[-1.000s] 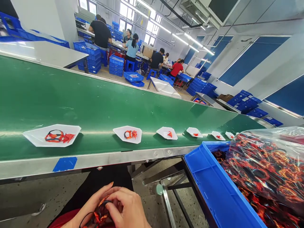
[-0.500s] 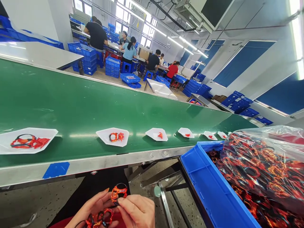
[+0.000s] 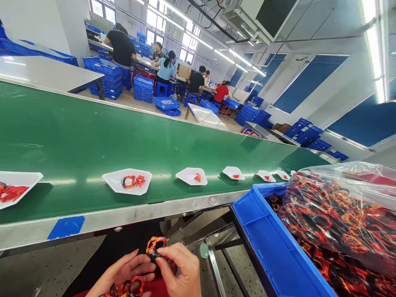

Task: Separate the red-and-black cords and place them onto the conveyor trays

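Observation:
Between thumb and fingertips, my right hand (image 3: 183, 266) pinches one orange-and-black ring-shaped plastic piece (image 3: 151, 246) and holds it up near the belt's front edge. Just left of it, my left hand (image 3: 122, 270) is palm up with its fingers loosely curled. Several more orange-and-black ring pieces (image 3: 126, 287) lie in that palm, partly cut off by the bottom of the view. Beyond both hands, a white tray (image 3: 116, 185) on the belt carries a ring and a small red-orange piece. Another white tray (image 3: 182, 176) bears only a small red-orange piece.
The green conveyor belt (image 3: 77, 136) runs across in front, with more white trays along it and a metal edge (image 3: 130, 214). At right stands a blue crate (image 3: 262, 231) of ring pieces, with a clear plastic bag (image 3: 328, 218) full of them on top. Several people sit at far tables.
The white trays have shifted left along the belt, and the leftmost is now partly out of view. My right hand has drawn slightly away from my left fingers with the ring.

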A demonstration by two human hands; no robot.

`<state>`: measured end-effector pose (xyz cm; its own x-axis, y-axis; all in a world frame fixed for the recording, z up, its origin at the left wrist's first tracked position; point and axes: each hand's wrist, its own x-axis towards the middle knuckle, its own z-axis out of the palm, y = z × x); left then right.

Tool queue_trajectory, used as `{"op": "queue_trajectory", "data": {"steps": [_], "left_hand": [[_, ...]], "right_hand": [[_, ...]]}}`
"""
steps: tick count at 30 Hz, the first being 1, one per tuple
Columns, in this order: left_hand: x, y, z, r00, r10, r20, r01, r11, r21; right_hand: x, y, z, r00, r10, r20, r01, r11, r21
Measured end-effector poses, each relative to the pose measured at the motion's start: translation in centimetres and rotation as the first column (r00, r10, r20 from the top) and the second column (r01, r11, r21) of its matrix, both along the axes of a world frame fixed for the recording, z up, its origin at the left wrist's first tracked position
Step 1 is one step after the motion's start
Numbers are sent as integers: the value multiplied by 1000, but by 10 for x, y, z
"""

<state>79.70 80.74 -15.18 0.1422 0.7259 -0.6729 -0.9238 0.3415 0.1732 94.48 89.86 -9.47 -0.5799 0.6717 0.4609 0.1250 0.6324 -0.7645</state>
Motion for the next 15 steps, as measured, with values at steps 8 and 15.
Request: {"op": "queue_trajectory", "data": {"steps": [8,15], "left_hand": [[1,3,19,996,36,-77,-45,992,-118],[-3,1,22,994,101,-32,-104,989,-104]], "right_hand": [[-31,115,49,962,-266,54,253,950,181],[-31,70,54,986,-31,164,34,999,-11]]}}
